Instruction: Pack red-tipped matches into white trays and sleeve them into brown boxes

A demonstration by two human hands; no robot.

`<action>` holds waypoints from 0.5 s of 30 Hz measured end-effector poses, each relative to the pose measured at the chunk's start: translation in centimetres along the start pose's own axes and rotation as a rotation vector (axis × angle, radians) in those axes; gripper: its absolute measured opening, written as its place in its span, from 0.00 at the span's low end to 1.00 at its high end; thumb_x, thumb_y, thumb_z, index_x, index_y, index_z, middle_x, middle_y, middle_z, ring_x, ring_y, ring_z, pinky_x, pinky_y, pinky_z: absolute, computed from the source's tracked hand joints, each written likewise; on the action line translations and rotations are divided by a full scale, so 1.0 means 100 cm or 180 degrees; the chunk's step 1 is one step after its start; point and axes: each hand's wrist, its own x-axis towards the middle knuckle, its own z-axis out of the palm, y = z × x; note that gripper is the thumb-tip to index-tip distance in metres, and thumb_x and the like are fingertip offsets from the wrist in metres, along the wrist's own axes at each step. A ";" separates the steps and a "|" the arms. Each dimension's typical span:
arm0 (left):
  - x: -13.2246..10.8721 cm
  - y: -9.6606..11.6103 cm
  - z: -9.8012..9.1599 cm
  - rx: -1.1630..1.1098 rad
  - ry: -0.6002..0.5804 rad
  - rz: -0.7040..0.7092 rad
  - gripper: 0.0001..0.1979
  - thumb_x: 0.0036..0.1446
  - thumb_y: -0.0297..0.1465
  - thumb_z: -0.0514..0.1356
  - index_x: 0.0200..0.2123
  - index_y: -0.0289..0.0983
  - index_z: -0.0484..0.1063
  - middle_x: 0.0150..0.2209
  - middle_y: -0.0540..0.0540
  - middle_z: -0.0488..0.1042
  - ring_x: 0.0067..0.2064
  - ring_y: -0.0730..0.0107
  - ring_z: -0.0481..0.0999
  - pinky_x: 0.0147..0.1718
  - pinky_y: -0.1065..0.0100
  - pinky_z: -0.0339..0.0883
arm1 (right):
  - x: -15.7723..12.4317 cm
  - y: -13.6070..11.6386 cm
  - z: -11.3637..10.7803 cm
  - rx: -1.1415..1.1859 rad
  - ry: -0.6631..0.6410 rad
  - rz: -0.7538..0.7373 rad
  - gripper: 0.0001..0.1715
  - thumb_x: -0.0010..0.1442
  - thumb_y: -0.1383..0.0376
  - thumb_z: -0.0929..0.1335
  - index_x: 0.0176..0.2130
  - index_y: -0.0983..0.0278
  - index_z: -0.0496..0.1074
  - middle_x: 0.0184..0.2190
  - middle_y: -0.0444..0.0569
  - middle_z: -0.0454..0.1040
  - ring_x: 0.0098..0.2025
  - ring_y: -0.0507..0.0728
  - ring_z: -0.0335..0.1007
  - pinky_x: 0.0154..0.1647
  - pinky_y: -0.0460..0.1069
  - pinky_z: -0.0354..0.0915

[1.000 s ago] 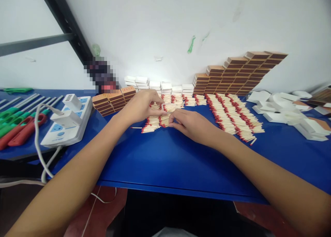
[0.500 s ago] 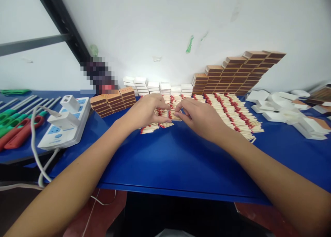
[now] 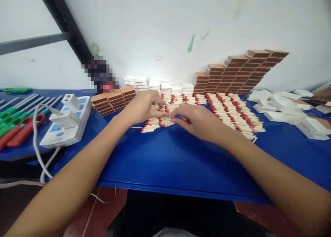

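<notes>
Two hands meet over the matches (image 3: 153, 124) at 12 o'clock on the blue table (image 3: 168, 161). The right hand (image 3: 199, 121) pinches a small bunch; the left hand (image 3: 141, 107) curls over the heap, its hold not discernible. Risk: a sweeping wrist may scatter the aligned rows toward the matchboxes (image 3: 232, 75) at 1 o'clock. No writing is legible.
</notes>
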 end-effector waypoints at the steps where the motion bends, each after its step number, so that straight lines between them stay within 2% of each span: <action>1: 0.000 -0.001 0.000 0.0018 0.0002 -0.0009 0.14 0.62 0.44 0.70 0.40 0.39 0.85 0.38 0.43 0.80 0.38 0.63 0.77 0.39 0.63 0.66 | -0.001 0.001 0.002 0.0056 -0.0161 -0.0034 0.05 0.71 0.67 0.68 0.42 0.62 0.75 0.35 0.48 0.76 0.33 0.56 0.68 0.36 0.50 0.58; 5: 0.000 -0.002 -0.001 0.0097 -0.0015 -0.0021 0.12 0.62 0.42 0.70 0.40 0.39 0.85 0.38 0.43 0.80 0.37 0.63 0.77 0.38 0.62 0.67 | -0.002 0.003 0.009 0.0204 -0.0507 0.0033 0.05 0.70 0.69 0.68 0.40 0.63 0.75 0.36 0.49 0.76 0.35 0.56 0.69 0.37 0.50 0.59; 11: 0.000 -0.002 -0.001 0.0086 -0.0017 -0.0004 0.13 0.63 0.42 0.69 0.40 0.39 0.85 0.38 0.43 0.80 0.38 0.62 0.77 0.38 0.62 0.67 | -0.001 0.001 0.011 0.0253 -0.0454 0.0137 0.05 0.71 0.67 0.67 0.41 0.62 0.74 0.36 0.48 0.76 0.34 0.56 0.68 0.37 0.50 0.59; 15: 0.001 -0.002 -0.001 0.0054 -0.0036 -0.0008 0.13 0.62 0.43 0.69 0.38 0.39 0.84 0.37 0.43 0.80 0.38 0.63 0.76 0.38 0.62 0.66 | 0.000 -0.001 0.011 0.0297 -0.0573 0.0198 0.06 0.71 0.68 0.66 0.40 0.62 0.73 0.37 0.49 0.77 0.37 0.57 0.70 0.39 0.50 0.60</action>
